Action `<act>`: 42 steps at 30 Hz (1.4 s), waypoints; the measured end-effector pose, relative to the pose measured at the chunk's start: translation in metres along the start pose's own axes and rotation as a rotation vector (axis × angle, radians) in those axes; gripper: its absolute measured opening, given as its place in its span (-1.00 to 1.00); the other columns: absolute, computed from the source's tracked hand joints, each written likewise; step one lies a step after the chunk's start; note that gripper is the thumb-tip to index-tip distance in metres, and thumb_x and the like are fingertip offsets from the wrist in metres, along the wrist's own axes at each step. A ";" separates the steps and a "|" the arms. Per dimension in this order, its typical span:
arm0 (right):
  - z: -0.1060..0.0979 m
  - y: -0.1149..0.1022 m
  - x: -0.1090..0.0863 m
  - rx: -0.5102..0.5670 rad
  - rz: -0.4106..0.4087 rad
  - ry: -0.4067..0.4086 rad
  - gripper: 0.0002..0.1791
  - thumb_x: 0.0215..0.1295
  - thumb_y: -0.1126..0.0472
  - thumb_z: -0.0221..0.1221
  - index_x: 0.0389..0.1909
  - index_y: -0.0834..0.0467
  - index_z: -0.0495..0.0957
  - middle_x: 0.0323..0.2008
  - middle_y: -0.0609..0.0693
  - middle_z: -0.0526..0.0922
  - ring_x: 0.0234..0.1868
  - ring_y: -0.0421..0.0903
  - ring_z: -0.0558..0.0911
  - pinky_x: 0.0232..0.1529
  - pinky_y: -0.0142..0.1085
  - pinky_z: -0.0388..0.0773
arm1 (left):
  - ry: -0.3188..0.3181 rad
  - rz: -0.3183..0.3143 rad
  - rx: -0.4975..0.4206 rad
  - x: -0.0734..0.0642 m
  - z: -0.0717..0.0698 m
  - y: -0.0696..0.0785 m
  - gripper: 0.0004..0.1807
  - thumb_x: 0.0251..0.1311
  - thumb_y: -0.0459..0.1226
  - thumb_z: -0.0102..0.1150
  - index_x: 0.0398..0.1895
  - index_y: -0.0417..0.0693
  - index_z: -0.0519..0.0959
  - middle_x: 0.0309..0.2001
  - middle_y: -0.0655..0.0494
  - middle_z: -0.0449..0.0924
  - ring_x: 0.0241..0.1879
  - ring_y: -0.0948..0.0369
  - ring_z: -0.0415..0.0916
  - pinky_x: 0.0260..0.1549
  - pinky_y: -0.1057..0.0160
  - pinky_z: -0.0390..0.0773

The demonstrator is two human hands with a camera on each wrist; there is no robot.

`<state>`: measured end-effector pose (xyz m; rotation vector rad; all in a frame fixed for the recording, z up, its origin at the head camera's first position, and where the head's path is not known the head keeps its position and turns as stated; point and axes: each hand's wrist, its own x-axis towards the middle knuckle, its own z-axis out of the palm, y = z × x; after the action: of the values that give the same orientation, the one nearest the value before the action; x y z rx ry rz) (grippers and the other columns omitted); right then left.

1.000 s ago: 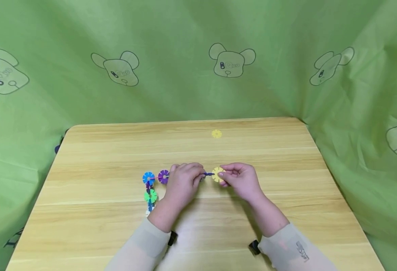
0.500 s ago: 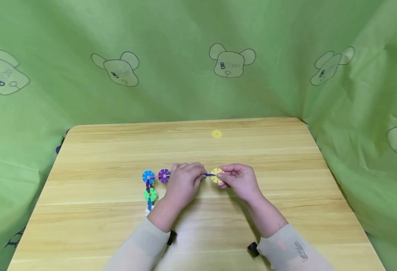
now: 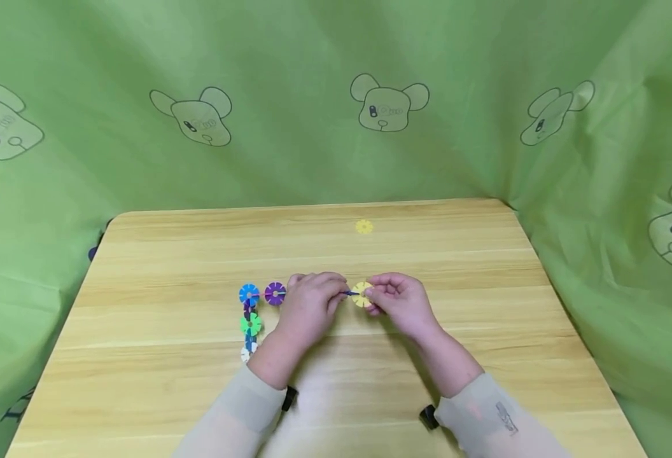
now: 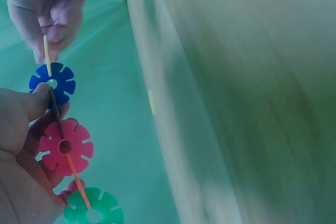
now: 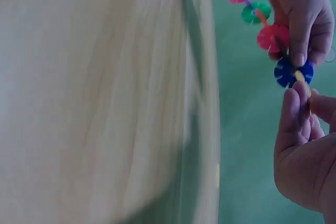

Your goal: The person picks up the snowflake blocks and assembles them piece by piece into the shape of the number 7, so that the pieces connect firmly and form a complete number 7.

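Observation:
A chain of slotted plastic snowflake discs runs between my hands. My left hand [image 3: 313,304] pinches a dark blue disc [image 4: 62,80], its thumb on the face. My right hand [image 3: 405,304] pinches a yellow disc [image 3: 361,294] between thumb and fingers. In the left wrist view the yellow disc is edge-on and meets the blue one's rim. Pink [image 4: 68,129] and green [image 4: 79,216] discs follow along the left palm. Past the left hand, the chain continues with a purple disc [image 3: 275,294] and a light blue disc [image 3: 248,294], then bends toward me through a bright green disc [image 3: 251,324].
A loose yellow disc [image 3: 364,227] lies near the far edge of the wooden table [image 3: 141,394]. A white disc [image 3: 245,353] at the chain's near end is partly hidden by my left forearm. Green cloth [image 3: 290,159] hangs behind and beside the table.
The yellow disc and my right hand have moved slightly left, closer to the left hand. The chain's left part has shifted a little up in the view. Both hands keep their hold.

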<state>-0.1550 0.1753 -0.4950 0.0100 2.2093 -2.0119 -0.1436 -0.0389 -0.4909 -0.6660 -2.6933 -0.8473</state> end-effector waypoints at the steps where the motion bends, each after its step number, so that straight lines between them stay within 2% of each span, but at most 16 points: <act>1: -0.001 0.000 0.004 -0.025 -0.017 0.010 -0.71 0.39 0.52 0.26 0.07 0.58 0.55 -0.29 0.22 0.73 -0.42 -0.11 0.74 -0.29 -0.25 0.79 | 0.000 -0.006 -0.001 0.000 -0.001 -0.001 -0.87 0.43 -0.18 0.34 -0.06 0.10 0.79 0.09 0.20 0.77 0.03 0.12 0.71 0.09 -0.01 0.48; 3: -0.005 0.000 0.014 -0.084 -0.066 0.045 -0.72 0.42 0.48 0.25 0.07 0.56 0.55 -0.25 0.27 0.71 -0.38 -0.06 0.73 -0.26 -0.23 0.79 | 0.005 -0.016 -0.002 0.001 -0.002 -0.003 -0.88 0.42 -0.18 0.34 -0.07 0.12 0.79 0.07 0.23 0.77 0.00 0.14 0.71 0.07 -0.01 0.45; 8: -0.019 0.002 0.042 -0.244 -0.171 0.162 -0.71 0.44 0.39 0.29 0.07 0.47 0.60 -0.20 0.26 0.67 -0.31 -0.10 0.62 -0.27 -0.46 0.67 | 0.007 -0.024 0.000 -0.001 -0.002 -0.006 -0.90 0.42 -0.17 0.35 -0.10 0.14 0.79 0.05 0.25 0.78 -0.02 0.15 0.71 0.05 0.01 0.45; 11: -0.026 0.003 0.054 -0.306 -0.184 0.206 -0.70 0.43 0.36 0.31 0.08 0.43 0.61 -0.19 0.22 0.66 -0.29 -0.13 0.56 -0.30 -0.54 0.56 | -0.011 -0.036 -0.011 -0.005 0.001 -0.005 -0.91 0.42 -0.16 0.35 -0.12 0.14 0.79 0.04 0.26 0.78 -0.03 0.15 0.72 0.04 0.01 0.44; 18: -0.032 0.009 0.080 -0.409 -0.174 0.245 -0.65 0.42 0.30 0.34 0.11 0.41 0.60 -0.16 0.22 0.68 -0.24 -0.06 0.57 -0.29 -0.53 0.54 | -0.004 -0.046 -0.025 -0.012 0.007 -0.006 -0.92 0.40 -0.17 0.36 -0.14 0.13 0.78 0.02 0.24 0.79 -0.02 0.14 0.72 0.06 -0.01 0.45; 22: -0.032 0.013 0.096 -0.468 -0.137 0.249 -0.61 0.43 0.25 0.34 0.15 0.40 0.60 -0.13 0.20 0.67 -0.19 -0.02 0.59 -0.19 -0.44 0.58 | 0.000 -0.045 -0.020 -0.013 0.009 -0.007 -0.91 0.41 -0.16 0.36 -0.12 0.15 0.79 0.03 0.26 0.78 -0.01 0.16 0.71 0.07 0.01 0.44; 30: -0.028 0.017 0.127 -0.554 -0.083 0.208 -0.43 0.43 0.19 0.35 0.30 0.45 0.49 0.00 0.26 0.62 -0.01 0.14 0.61 0.13 -0.02 0.63 | 0.016 -0.051 -0.035 -0.013 0.009 -0.008 -0.90 0.40 -0.18 0.37 -0.10 0.13 0.80 0.04 0.24 0.78 0.00 0.14 0.71 0.09 -0.03 0.45; 33: -0.024 0.020 0.133 -0.627 -0.051 0.180 -0.34 0.45 0.12 0.34 0.39 0.43 0.42 0.13 0.32 0.59 0.14 0.23 0.59 0.28 0.08 0.56 | 0.016 -0.050 -0.035 -0.013 0.009 -0.009 -0.89 0.40 -0.18 0.36 -0.10 0.12 0.80 0.04 0.23 0.78 0.00 0.14 0.71 0.10 -0.04 0.45; 37: -0.020 0.026 0.141 -0.757 -0.021 0.139 -0.21 0.48 0.00 0.30 0.51 0.39 0.31 0.33 0.39 0.48 0.36 0.34 0.46 0.46 0.16 0.37 | 0.018 -0.047 -0.032 -0.011 0.008 -0.011 -0.89 0.41 -0.18 0.36 -0.10 0.13 0.79 0.04 0.24 0.78 0.00 0.15 0.71 0.11 -0.04 0.45; 42: -0.014 0.034 0.152 -0.862 0.000 0.138 -0.17 0.50 -0.08 0.26 0.55 0.36 0.27 0.38 0.40 0.40 0.40 0.36 0.37 0.46 0.19 0.33 | 0.012 -0.054 -0.021 -0.009 0.007 -0.012 -0.89 0.41 -0.16 0.36 -0.09 0.15 0.79 0.05 0.26 0.78 0.01 0.17 0.70 0.09 -0.01 0.43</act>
<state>-0.3029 0.1780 -0.5448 0.0493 2.9550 -0.9316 -0.1417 -0.0468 -0.5052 -0.5925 -2.7063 -0.8910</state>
